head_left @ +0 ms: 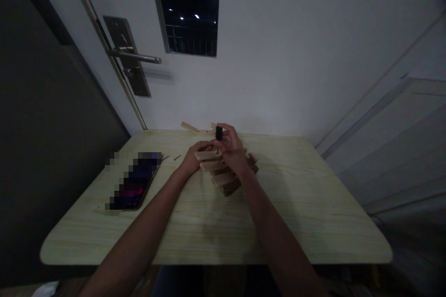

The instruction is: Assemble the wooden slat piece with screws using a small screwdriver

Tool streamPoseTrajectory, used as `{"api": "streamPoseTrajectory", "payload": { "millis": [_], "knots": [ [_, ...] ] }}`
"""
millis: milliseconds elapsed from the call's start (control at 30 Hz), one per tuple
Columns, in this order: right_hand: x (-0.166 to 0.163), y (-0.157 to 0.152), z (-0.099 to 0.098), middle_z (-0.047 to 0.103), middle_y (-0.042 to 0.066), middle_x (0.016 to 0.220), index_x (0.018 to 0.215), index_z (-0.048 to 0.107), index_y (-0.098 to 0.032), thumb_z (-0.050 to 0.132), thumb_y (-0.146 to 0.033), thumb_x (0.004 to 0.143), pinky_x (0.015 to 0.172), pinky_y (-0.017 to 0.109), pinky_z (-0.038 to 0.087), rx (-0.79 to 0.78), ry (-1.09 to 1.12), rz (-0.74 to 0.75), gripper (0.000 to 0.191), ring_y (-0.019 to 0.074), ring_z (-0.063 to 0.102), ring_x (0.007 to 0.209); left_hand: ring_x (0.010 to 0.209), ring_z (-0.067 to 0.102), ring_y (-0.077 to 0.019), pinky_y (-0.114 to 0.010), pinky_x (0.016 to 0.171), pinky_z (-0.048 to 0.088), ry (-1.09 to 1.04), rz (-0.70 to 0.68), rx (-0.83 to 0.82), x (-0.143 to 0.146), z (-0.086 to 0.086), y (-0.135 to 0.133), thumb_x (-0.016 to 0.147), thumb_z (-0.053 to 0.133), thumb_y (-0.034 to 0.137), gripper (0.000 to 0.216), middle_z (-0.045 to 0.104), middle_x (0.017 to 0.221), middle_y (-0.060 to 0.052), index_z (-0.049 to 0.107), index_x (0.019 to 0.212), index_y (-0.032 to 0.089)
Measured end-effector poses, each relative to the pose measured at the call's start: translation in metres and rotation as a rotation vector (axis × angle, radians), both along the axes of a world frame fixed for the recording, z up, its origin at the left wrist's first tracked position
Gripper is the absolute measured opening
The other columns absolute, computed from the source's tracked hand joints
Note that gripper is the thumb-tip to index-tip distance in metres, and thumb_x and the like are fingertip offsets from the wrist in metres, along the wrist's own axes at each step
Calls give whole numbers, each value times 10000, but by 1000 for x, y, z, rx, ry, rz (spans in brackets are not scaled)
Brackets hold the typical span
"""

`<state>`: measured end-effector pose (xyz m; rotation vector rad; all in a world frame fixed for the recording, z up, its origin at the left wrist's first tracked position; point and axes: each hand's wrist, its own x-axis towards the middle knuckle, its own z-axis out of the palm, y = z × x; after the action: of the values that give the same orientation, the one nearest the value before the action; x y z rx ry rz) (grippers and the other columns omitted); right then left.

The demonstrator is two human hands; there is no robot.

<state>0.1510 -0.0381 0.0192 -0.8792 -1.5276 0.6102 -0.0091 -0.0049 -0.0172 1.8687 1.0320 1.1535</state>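
On the table a small assembly of pale wooden slats (225, 179) lies at an angle between my hands, several slats side by side over a cross piece. My left hand (193, 158) is closed on its far left end, with fingertips partly hidden. My right hand (232, 148) is above the slats, pinching the black handle of a screwdriver (219, 133), held upright. Below the handle, a thin metal piece meets the top slat; whether it is the shaft or a screw I cannot tell. My right hand and forearm hide part of the slats.
A phone (139, 181), partly pixelated, lies on the table (296, 222) at the left. Near it are a screw (177, 158) and another thin metal piece (166, 158). Loose wood strips (190, 126) rest at the back edge, against a white door (278, 79) with a metal handle (135, 57).
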Motion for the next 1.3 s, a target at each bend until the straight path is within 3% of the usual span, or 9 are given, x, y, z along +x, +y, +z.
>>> {"api": "streamPoseTrajectory", "payload": {
  "millis": [167, 333, 567, 733, 833, 967, 1100, 1300],
  "knots": [
    [0, -1, 4, 613, 43, 1271, 1245, 571, -321, 649, -294, 831, 867, 360, 591, 84, -91, -30, 422, 208, 636, 1059, 1016, 668, -259, -417, 958, 496, -25, -4, -2, 0, -4, 2, 767, 628, 397, 362, 732, 1097, -111, 729, 1022, 161],
    [0, -9, 9, 583, 64, 1354, 1315, 517, -284, 513, -299, 920, 923, 359, 574, 101, -87, 38, 396, 196, 639, 1121, 1036, 664, -266, -425, 972, 487, -30, -17, 0, 0, -6, 4, 786, 611, 398, 386, 722, 1128, -129, 724, 1059, 149],
    [0, -3, 3, 666, 40, 1076, 1243, 545, -286, 636, -269, 832, 732, 311, 608, 15, -9, -18, 422, 183, 663, 911, 1031, 669, -265, -419, 964, 493, -25, -14, -4, 1, -5, 4, 778, 624, 418, 389, 727, 1113, -119, 730, 1044, 155],
    [2, -3, 3, 624, 45, 1237, 1252, 564, -335, 607, -297, 876, 965, 419, 546, 149, -155, -72, 380, 228, 606, 1129, 1048, 664, -268, -429, 984, 485, -44, -4, -10, 1, -4, 2, 789, 608, 427, 396, 724, 1128, -120, 733, 1050, 157],
    [2, -7, 7, 601, 61, 1314, 1300, 540, -296, 526, -313, 927, 1023, 419, 515, 208, -205, -69, 374, 224, 573, 1215, 1055, 662, -266, -416, 984, 486, -46, -24, -20, 0, -4, 2, 786, 619, 415, 395, 720, 1146, -113, 730, 1077, 171],
    [2, -9, 9, 595, 80, 1339, 1328, 510, -250, 440, -303, 961, 978, 350, 546, 192, -160, -18, 377, 187, 621, 1161, 1048, 667, -270, -415, 970, 495, -75, -26, -29, 0, -5, 2, 764, 640, 414, 422, 713, 1160, -128, 724, 1084, 152],
    [2, -1, 1, 621, 52, 1282, 1287, 544, -319, 538, -344, 923, 903, 330, 575, 176, -144, -57, 365, 196, 637, 1117, 1046, 666, -265, -426, 981, 486, -61, -20, -16, 1, -5, 2, 755, 640, 399, 410, 720, 1145, -122, 726, 1074, 157],
    [3, 2, -3, 613, 53, 1250, 1252, 546, -305, 614, -354, 878, 845, 357, 595, 194, -148, -84, 384, 207, 627, 1055, 1023, 668, -271, -441, 970, 491, -55, -1, -25, 0, -3, 1, 734, 661, 385, 381, 728, 1107, -130, 733, 1026, 151]
  ]
}}
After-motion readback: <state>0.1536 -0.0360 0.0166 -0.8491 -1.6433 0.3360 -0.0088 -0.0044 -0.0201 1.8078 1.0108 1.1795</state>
